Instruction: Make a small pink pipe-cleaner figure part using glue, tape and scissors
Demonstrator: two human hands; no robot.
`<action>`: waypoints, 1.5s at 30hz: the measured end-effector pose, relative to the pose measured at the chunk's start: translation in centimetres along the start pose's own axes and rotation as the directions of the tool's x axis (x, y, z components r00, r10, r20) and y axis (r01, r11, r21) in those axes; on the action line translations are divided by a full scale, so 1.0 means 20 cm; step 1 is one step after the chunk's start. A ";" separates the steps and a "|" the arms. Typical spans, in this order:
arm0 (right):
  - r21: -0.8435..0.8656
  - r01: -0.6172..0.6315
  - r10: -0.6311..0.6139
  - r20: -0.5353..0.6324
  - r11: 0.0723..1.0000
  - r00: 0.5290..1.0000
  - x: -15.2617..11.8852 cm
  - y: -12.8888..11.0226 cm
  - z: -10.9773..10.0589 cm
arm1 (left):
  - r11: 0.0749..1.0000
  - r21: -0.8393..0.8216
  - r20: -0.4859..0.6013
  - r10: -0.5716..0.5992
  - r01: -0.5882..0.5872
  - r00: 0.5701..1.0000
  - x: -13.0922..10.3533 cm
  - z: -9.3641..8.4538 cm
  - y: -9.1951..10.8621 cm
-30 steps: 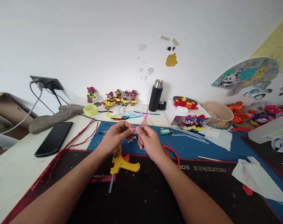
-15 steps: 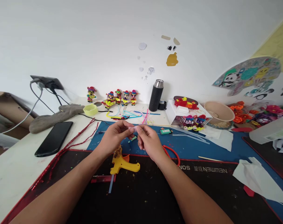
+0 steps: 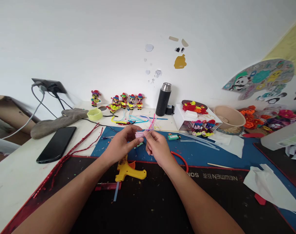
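Note:
Between my two hands, above the blue mat, is a small pale pink piece [image 3: 139,134], too small to make out fully. My left hand [image 3: 125,141] is around its left side, thumb below and fingers curled behind. The thumb and index finger of my right hand [image 3: 155,143] pinch its right end. A yellow glue gun [image 3: 130,172] lies just below my hands on the black mat, a clear glue stick [image 3: 116,191] poking from it. Pink, blue and yellow fuzzy stems [image 3: 138,119] lie behind my hands.
Small colourful figures [image 3: 124,101] stand by the wall, left of a black thermos [image 3: 163,100]. A white box [image 3: 181,121] holds more figures. At the left are a phone [image 3: 56,144] and red tinsel stems [image 3: 72,150]. White paper [image 3: 270,187] lies at the right.
My left thumb and fingers have parted a little, and more of the pale pink piece shows between my hands. My right hand keeps its pinch and has barely moved.

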State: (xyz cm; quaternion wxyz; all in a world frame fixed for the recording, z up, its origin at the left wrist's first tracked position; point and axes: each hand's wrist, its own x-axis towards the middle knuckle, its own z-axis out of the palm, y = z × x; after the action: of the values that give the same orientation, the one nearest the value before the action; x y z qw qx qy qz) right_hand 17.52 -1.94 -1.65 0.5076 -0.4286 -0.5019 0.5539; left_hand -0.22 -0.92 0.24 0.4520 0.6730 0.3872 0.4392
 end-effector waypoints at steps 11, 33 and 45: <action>0.016 0.000 -0.001 0.048 1.000 0.999 -0.02 -0.02 0.01 | 0.998 -0.002 -0.029 -0.062 0.061 0.998 -0.01 0.00 0.01; -0.107 0.025 -0.025 0.006 0.994 1.000 -0.01 0.01 0.01 | 0.993 0.008 0.007 -0.115 0.115 0.993 0.00 0.00 0.00; -0.152 0.044 -0.046 -0.012 0.987 0.999 0.00 0.02 0.00 | 0.987 -0.026 0.014 -0.160 0.161 0.987 0.01 0.00 0.02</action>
State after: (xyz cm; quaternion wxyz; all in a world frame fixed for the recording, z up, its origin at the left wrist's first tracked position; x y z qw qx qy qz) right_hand 17.48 -1.96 -2.05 0.4897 -0.4588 -0.5482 0.4992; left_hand -0.19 -0.79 0.69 0.4972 0.6360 0.4316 0.4026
